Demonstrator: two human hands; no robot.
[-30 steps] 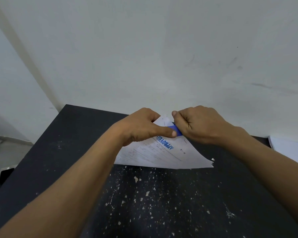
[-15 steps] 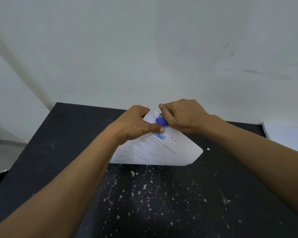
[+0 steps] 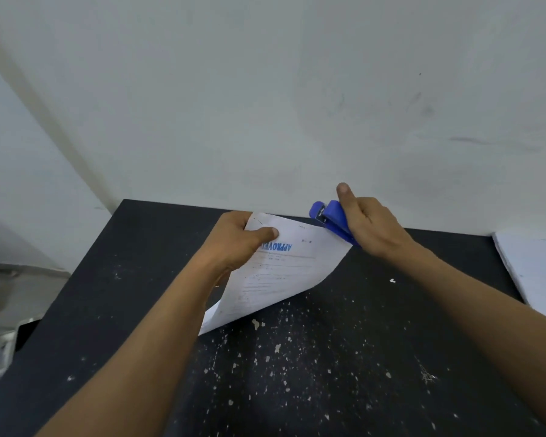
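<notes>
From the head camera, the person is standing over a dark bench (image 3: 328, 389) flecked with pale paint spots, which is sitting against a white wall (image 3: 265, 89). The left hand (image 3: 234, 244) is pinching a thin set of printed papers (image 3: 284, 275) at the far left corner, with the thumb lying on top and the fingers curled beneath. It is lifting that end, so the sheets are slanting up off the bench while the near edge is curling down toward the surface. A blue "APPROVED" stamp (image 3: 276, 246) is showing upside down just beside the thumb.

The right hand (image 3: 375, 230) is gripping a blue stapler (image 3: 330, 219), with the fingers wrapped round its body and the thumb sticking up free above it. The stapler is hanging just past the far right corner of the papers. Its mouth is pointing left along the far edge and is not biting on any sheet. Whether its body is brushing that corner I cannot tell.

As for progress, the fastening seems to be either just done or just about to happen, since the mouth is sitting clear of the paper. A short dark mark near the pinched corner may be a staple, but it is too small to be sure. If it is one, what is remaining is putting the stapler down and laying the set aside, perhaps on the white stack (image 3: 536, 269) lying at the right end of the bench, well apart. If it is not, a corner is waiting to be fed into the mouth and pressed.
</notes>
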